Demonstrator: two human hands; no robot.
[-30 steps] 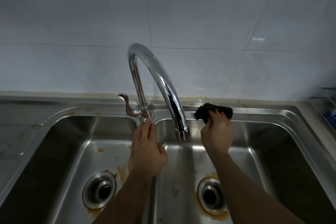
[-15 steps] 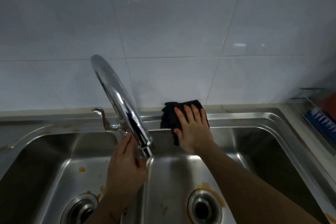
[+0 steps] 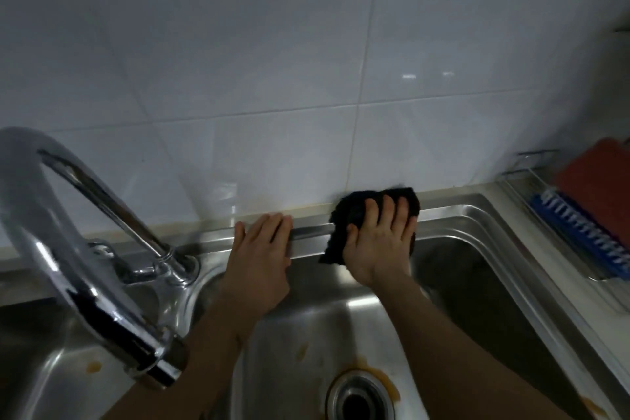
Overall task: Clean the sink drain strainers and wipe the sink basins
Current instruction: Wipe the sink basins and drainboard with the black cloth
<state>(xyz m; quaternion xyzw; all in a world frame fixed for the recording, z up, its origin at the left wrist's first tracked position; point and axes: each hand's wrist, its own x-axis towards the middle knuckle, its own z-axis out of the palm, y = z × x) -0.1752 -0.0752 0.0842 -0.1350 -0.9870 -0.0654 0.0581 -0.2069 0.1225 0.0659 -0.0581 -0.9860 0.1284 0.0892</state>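
Fingers point(image 3: 392, 211) of right hand point(image 3: 378, 242) spread flat, pressing black cloth point(image 3: 354, 211) on back rim of right basin point(image 3: 453, 269), centre-right of frame; left hand point(image 3: 262, 256) flat alongside, holding nothing; wiping rim, likely next down toward stained strainer point(image 3: 361, 399), bottom centre.

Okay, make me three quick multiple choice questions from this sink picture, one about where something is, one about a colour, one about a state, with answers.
1. Where does the left hand rest?
A. on the sink's back rim
B. on the faucet
C. in the drain

2. What colour is the cloth?
A. white
B. black
C. yellow

3. How are the right hand's fingers on the cloth?
A. straight, pressing it flat
B. lifted clear
C. balled in a fist

Answers: 1 A, palm flat on the rim; 2 B, dark against the steel; 3 A, fingers spread over it.
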